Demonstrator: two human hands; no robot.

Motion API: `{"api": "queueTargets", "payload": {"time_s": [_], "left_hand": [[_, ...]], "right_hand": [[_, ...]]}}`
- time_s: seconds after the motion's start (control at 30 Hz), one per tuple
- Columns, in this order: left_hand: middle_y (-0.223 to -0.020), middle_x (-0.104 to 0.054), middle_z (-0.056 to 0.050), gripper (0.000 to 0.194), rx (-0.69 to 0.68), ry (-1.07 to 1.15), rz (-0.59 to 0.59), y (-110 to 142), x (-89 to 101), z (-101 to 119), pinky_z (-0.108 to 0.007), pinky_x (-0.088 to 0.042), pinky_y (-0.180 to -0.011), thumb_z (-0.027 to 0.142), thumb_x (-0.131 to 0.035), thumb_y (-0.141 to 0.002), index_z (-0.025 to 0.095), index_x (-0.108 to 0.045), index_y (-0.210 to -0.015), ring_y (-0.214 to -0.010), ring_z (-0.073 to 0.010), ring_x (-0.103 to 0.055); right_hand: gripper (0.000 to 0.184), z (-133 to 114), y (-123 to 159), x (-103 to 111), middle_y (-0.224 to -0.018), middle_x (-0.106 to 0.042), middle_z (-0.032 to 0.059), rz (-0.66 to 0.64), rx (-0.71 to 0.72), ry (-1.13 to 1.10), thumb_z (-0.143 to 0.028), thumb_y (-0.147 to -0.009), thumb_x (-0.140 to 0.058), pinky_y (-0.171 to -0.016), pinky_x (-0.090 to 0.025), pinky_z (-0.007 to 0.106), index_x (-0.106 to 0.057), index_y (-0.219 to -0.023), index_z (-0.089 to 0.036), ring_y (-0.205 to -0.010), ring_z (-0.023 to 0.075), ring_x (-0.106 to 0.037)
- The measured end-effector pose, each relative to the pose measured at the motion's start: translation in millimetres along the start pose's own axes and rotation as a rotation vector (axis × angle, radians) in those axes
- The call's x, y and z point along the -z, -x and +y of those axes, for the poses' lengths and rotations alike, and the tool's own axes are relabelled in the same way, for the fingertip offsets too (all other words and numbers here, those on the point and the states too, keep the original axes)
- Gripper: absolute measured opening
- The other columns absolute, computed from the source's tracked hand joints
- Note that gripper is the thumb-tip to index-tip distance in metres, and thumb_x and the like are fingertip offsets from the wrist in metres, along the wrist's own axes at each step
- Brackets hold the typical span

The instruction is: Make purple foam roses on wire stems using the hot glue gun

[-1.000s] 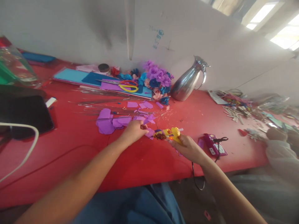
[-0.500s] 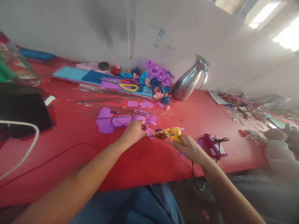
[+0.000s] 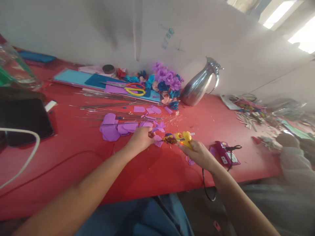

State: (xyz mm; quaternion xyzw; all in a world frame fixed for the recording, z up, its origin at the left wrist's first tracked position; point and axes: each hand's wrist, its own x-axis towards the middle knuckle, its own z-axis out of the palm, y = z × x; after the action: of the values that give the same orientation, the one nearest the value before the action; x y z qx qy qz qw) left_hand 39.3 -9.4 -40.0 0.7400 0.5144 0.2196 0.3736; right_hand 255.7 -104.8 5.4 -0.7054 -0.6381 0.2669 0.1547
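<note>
My left hand [image 3: 141, 140] is closed in a pinch on a purple paper petal [image 3: 158, 141] above the middle of the red table. My right hand [image 3: 200, 155] is wrapped round the handle of a yellow glue gun [image 3: 186, 137]. The gun's front end, crusted with dark residue, points left at the petal; I cannot tell whether they touch. A small orange light glows by the grip. Beside my left hand lies a pile of cut purple petals [image 3: 110, 129]. Thin wires [image 3: 103, 105] and loose purple pieces [image 3: 154, 109] lie beyond it.
At the back stand paper flowers [image 3: 168, 78] and a steel jug [image 3: 200, 83]. Scissors [image 3: 134, 90] rest on coloured paper sheets [image 3: 72, 77]. A purple box [image 3: 225, 154] with a black cord is at right. A dark tablet [image 3: 27, 121] lies left. Another person's sleeve [image 3: 296, 164] shows far right.
The glue gun has shifted very slightly upward in view, with my right hand still round it. My left hand keeps its pinch in nearly the same place.
</note>
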Motion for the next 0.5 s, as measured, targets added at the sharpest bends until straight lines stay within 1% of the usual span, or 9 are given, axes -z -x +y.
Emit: {"api": "queueTargets", "payload": {"time_s": [0.17, 0.3, 0.5], "left_hand": [[-0.057, -0.058, 0.002, 0.015, -0.016, 0.073, 0.029, -1.2, -1.9, -2.9, -0.027, -0.031, -0.054, 0.022, -0.07, -0.061, 0.021, -0.056, -0.057, -0.057, -0.0155, -0.054], [-0.056, -0.057, 0.002, 0.016, 0.008, 0.069, 0.021, -1.3, -1.3, -2.3, -0.027, -0.031, -0.054, 0.021, -0.071, -0.06, 0.021, -0.055, -0.057, -0.056, -0.0149, -0.053], [-0.064, -0.062, 0.001, 0.022, 0.028, 0.125, -0.025, -1.7, -2.1, -3.7, -0.027, -0.033, -0.056, 0.016, -0.068, -0.059, 0.021, -0.047, -0.056, -0.06, -0.0153, -0.055]], "right_hand": [[0.046, 0.1, -0.9, -0.1, -0.045, -0.038, -0.004, 0.033, 0.004, 0.003, -0.058, -0.081, -0.047, -0.041, -0.023, 0.023, -0.033, -0.055, -0.023, -0.042, 0.0093, -0.036], [0.045, -1.2, -1.0, 1.0, -0.044, -0.039, -0.004, 0.029, 0.001, -0.001, -0.057, -0.082, -0.047, -0.042, -0.024, 0.023, -0.034, -0.056, -0.023, -0.04, 0.0098, -0.038], [0.046, -3.6, 4.4, 6.5, -0.045, -0.038, -0.0046, 0.011, -0.007, -0.061, -0.06, -0.082, -0.045, -0.042, -0.023, 0.023, -0.034, -0.058, -0.023, -0.039, 0.0095, -0.038]]}}
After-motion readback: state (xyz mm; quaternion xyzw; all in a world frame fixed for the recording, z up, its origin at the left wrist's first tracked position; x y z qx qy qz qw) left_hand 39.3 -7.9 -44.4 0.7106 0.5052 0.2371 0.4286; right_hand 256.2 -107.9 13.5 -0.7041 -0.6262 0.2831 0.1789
